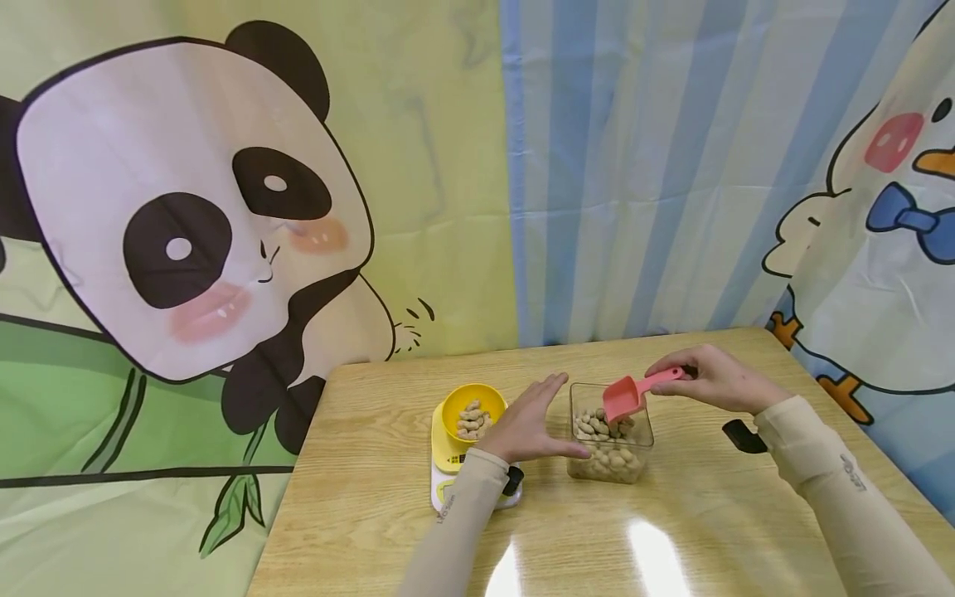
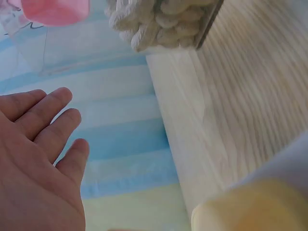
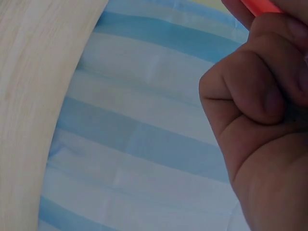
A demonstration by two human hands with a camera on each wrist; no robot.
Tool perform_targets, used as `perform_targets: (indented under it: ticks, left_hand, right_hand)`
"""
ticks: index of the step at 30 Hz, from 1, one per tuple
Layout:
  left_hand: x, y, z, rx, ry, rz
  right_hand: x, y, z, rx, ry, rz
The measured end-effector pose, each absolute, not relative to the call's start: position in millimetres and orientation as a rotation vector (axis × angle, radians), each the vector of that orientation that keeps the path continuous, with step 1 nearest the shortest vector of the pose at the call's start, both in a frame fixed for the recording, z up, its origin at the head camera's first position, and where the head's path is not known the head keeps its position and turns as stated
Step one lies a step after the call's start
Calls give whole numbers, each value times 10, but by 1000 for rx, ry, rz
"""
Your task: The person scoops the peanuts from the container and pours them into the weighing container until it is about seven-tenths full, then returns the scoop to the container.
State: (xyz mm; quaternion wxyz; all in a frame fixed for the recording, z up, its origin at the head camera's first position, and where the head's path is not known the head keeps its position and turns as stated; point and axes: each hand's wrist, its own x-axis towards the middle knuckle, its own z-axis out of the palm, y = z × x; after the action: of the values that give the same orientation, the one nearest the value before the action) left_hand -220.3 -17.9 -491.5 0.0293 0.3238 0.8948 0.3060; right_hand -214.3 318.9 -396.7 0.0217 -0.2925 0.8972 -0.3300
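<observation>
My right hand [image 1: 719, 380] holds a pink scoop [image 1: 624, 400] by its handle, with the scoop's head over the clear plastic container [image 1: 647, 452]. In the right wrist view the curled fingers [image 3: 252, 86] show beside a bit of the scoop handle [image 3: 262, 6]. Peanuts [image 1: 593, 427] fill much of the container. Just left of it is my left hand [image 1: 525, 423], thumb and fingers spread and holding nothing; its palm faces the container. A yellow bowl [image 1: 450, 406] with several peanuts [image 1: 473, 420] sits on a yellow and white kitchen scale [image 1: 443, 456], partly hidden by the left hand and wrist.
A light wooden table [image 1: 358, 497] carries everything. Behind it hangs a curtain [image 1: 448, 274] printed with a panda, stripes and a white bird. Black wrist devices [image 1: 744, 436] sit at both cuffs.
</observation>
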Motion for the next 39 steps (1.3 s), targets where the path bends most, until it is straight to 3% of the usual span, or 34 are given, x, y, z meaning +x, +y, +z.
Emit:
perform_targets:
  ticks: [16,39]
  left_hand:
    - [-2234,-49,-4959,997,2750,1005]
    - [-2251,-63,-4962,990,2731,1039]
  right_hand:
    - [-2336,3150,-3985,-1167,2696,-900]
    - [-2308,2980,-3970,-1429,2705,-822]
